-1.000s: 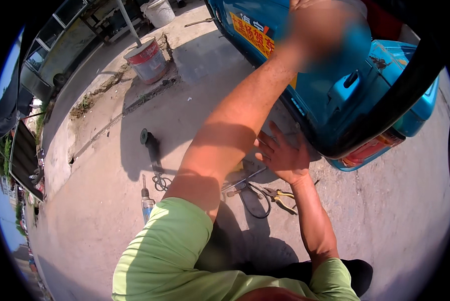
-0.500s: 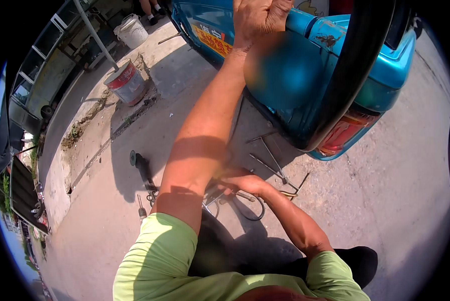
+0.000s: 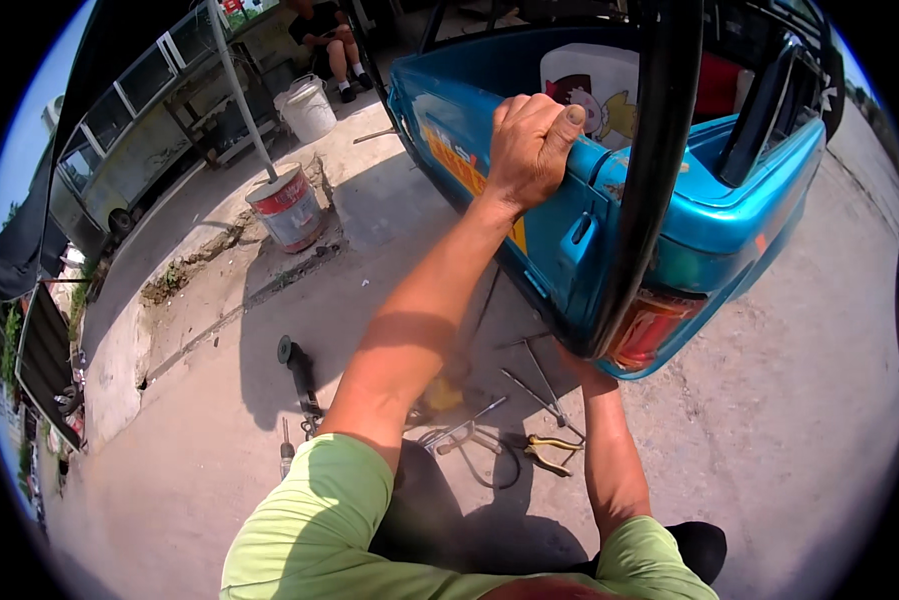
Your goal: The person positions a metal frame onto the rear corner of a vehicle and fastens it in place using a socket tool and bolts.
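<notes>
The upper edge of the blue-green tailgate has my left hand closed over it, fingers curled on the rim and thumb up. It belongs to a small vehicle with a black upright post at its corner. My right hand reaches beneath the rear corner, beside the red tail light; its fingers are hidden behind the bodywork. On the ground close to that forearm lie yellow-handled pliers, a thin metal T-shaped bar and a hacksaw-like metal frame.
An angle grinder and a drill-like tool lie left of my left arm. A red-and-white bucket holds up a pole, with a white bucket behind it. A person sits at the back.
My right hand has moved from the tools on the ground forward and right, under the vehicle's rear corner. My left hand stays on the tailgate edge. The view has tilted up.
</notes>
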A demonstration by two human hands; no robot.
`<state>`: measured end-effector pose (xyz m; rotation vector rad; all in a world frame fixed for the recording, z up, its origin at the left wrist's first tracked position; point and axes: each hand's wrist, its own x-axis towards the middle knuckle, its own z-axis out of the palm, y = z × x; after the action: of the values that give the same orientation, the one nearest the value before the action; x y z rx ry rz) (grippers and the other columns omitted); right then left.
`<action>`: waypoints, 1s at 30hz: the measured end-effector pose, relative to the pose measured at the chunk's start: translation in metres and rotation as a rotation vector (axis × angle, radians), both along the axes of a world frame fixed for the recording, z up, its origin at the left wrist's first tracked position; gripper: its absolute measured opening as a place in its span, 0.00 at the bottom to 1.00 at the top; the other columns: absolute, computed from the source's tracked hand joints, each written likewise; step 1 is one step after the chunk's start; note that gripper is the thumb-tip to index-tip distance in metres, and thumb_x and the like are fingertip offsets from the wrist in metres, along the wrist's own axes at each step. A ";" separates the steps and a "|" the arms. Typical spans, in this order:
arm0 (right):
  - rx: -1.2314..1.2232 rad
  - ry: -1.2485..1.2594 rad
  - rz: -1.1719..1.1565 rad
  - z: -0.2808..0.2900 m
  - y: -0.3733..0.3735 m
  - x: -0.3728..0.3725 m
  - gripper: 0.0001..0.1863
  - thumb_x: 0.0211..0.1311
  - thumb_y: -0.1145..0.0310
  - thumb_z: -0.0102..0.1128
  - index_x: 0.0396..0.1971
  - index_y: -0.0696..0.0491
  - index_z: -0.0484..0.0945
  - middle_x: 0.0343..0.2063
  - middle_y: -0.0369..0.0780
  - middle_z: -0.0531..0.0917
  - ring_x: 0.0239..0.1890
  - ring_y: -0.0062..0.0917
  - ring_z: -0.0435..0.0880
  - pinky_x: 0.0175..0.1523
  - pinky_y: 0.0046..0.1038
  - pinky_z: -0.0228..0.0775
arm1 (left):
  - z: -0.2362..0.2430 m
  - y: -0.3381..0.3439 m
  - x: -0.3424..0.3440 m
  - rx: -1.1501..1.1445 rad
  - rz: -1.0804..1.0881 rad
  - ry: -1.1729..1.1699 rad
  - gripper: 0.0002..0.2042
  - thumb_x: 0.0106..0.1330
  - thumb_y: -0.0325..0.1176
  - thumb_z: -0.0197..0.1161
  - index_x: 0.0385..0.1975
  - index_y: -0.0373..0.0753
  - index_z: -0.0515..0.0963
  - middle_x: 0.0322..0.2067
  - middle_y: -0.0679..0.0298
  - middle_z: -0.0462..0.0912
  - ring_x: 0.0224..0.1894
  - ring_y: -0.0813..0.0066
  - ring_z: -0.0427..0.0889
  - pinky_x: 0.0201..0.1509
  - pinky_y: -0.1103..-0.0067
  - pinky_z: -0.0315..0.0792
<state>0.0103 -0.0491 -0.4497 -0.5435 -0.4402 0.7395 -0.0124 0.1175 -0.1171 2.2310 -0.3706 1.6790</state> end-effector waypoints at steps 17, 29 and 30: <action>0.596 0.341 0.261 0.026 0.026 0.027 0.30 0.78 0.53 0.52 0.73 0.52 0.64 0.72 0.48 0.67 0.72 0.41 0.69 0.78 0.40 0.61 | -0.006 0.006 -0.018 -0.437 -0.190 0.313 0.27 0.83 0.57 0.43 0.44 0.36 0.79 0.39 0.60 0.83 0.35 0.75 0.82 0.40 0.76 0.81; 0.656 0.132 0.114 0.003 0.012 0.016 0.26 0.81 0.58 0.49 0.71 0.55 0.65 0.70 0.47 0.70 0.71 0.38 0.71 0.75 0.39 0.66 | -0.005 -0.009 0.006 -0.101 0.058 0.218 0.26 0.82 0.49 0.38 0.46 0.36 0.82 0.46 0.59 0.83 0.47 0.68 0.81 0.59 0.72 0.75; 0.636 0.135 0.042 0.000 0.009 0.004 0.26 0.82 0.60 0.48 0.73 0.52 0.62 0.71 0.44 0.69 0.72 0.34 0.70 0.75 0.34 0.67 | -0.002 -0.008 0.003 -0.112 0.073 0.222 0.26 0.82 0.49 0.38 0.46 0.36 0.82 0.46 0.59 0.83 0.47 0.68 0.81 0.59 0.72 0.75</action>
<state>0.0144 -0.0404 -0.4495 0.1110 -0.5307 0.6276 -0.0097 0.1093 -0.1193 2.3400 -0.1385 1.4274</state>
